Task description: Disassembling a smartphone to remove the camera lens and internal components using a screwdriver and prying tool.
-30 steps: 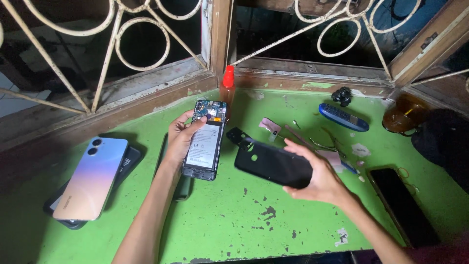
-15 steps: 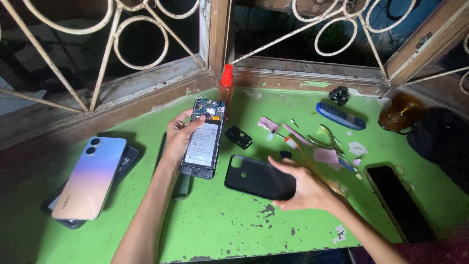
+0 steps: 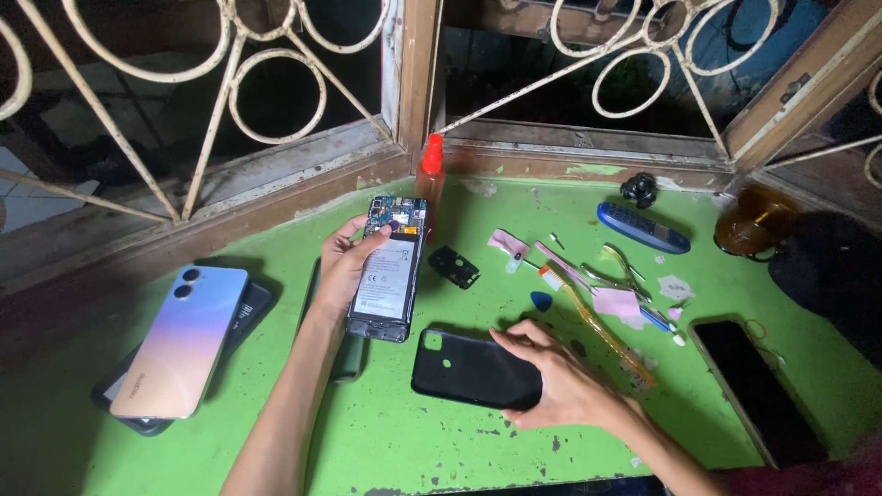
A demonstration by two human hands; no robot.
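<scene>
My left hand (image 3: 347, 266) holds an opened phone (image 3: 390, 269) upright above the green table (image 3: 276, 422), its battery and circuit board facing me. My right hand (image 3: 558, 386) rests flat on the right end of a black back cover (image 3: 469, 368) that lies on the table in front of me, fingers spread over it. A small black camera-frame piece (image 3: 453, 266) lies just right of the opened phone.
A pastel phone (image 3: 181, 339) lies stacked on a dark one at the left. Right of centre are tweezers (image 3: 621, 267), a blue pick (image 3: 541, 300), pink scraps, a blue oblong case (image 3: 643, 228) and a black phone (image 3: 755, 388). A red-capped bottle (image 3: 431, 174) stands by the window sill.
My right hand carried the black back cover down and toward me, laying it flat on the table. The left hand kept the opened phone in place.
</scene>
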